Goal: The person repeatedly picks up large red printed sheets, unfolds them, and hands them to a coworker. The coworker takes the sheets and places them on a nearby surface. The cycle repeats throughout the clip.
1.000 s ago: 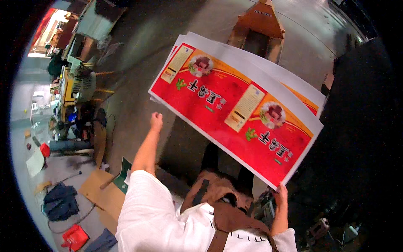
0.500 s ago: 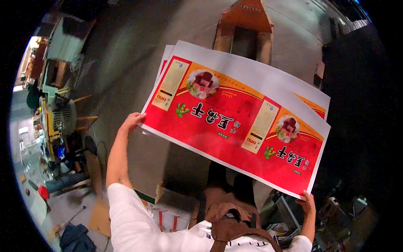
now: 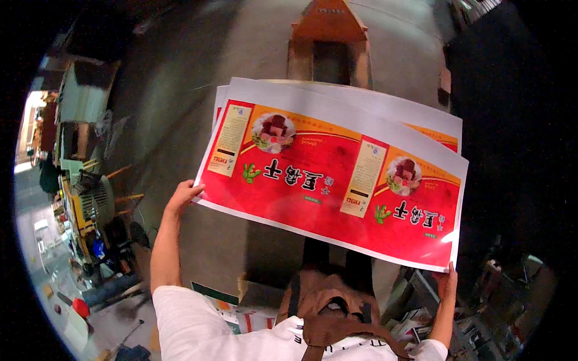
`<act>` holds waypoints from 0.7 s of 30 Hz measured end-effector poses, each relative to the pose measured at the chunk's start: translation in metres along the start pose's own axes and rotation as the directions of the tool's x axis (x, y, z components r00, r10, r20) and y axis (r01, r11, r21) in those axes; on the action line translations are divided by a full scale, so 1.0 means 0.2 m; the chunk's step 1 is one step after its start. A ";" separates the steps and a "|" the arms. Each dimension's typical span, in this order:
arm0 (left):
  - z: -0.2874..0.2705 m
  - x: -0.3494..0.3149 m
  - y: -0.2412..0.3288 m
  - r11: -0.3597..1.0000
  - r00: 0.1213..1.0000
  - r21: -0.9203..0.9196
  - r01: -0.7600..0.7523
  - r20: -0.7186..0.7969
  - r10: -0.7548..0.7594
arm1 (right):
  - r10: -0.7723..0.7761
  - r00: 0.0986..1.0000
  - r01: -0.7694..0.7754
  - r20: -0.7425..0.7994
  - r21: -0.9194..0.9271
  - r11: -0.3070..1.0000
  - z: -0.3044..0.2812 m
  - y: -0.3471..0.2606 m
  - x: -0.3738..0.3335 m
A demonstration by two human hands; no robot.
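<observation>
A large printed sheet [image 3: 289, 198], red with yellow bands, food pictures and a white border, stretches between my two hands in front of my body. My left hand [image 3: 186, 194] pinches its near left corner. At the near right corner, my right hand [image 3: 446, 281] grips the border, with the thumb on top. Beneath the top sheet, other printed sheets [image 3: 430, 123] show along the far edge, slightly out of line with it. Whether my fingers also hold those lower sheets I cannot tell.
Ahead on the grey floor [image 3: 198, 66] stands an orange-brown wooden piece [image 3: 328, 24] with a dark opening. A slatted chair [image 3: 96, 192] and clutter line the left. Boxes [image 3: 247, 319] lie near my left side, and dark odds and ends [image 3: 415, 319] near my right.
The sheet has turned a little, its right end coming up and its left end lower. My left hand has moved down slightly, and both hands keep their grip on the corners.
</observation>
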State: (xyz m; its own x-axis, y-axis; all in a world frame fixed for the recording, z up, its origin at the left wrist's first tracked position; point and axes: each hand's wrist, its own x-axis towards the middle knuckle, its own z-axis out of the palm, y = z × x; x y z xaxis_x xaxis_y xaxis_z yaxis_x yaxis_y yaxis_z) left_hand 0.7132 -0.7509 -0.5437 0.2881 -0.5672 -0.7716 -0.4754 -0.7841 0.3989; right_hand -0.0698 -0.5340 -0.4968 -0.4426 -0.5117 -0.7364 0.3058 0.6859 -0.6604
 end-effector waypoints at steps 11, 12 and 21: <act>0.00 -0.10 0.21 0.980 0.919 0.165 0.115 0.356 -0.168 | 0.094 0.994 -0.064 0.047 -0.442 0.895 0.05 -0.11 0.09; 0.03 -0.12 0.24 0.972 0.926 0.231 0.054 0.353 -0.135 | 0.071 0.996 -0.030 0.061 -0.506 0.862 0.03 -0.10 0.11; -0.21 -0.64 0.72 0.651 0.885 -0.705 -0.281 0.073 0.460 | -0.311 0.950 0.312 -0.035 0.159 0.937 0.15 -0.95 -0.25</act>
State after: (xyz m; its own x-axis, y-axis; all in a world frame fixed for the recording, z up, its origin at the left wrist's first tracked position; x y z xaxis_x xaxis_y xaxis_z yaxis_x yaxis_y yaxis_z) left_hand 0.6439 -0.8016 -0.3669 -0.0242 -0.8443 -0.5353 0.1957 -0.5291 0.8257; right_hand -0.0802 -0.6546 -0.3399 -0.5447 -0.6811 -0.4892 0.2823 0.4003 -0.8718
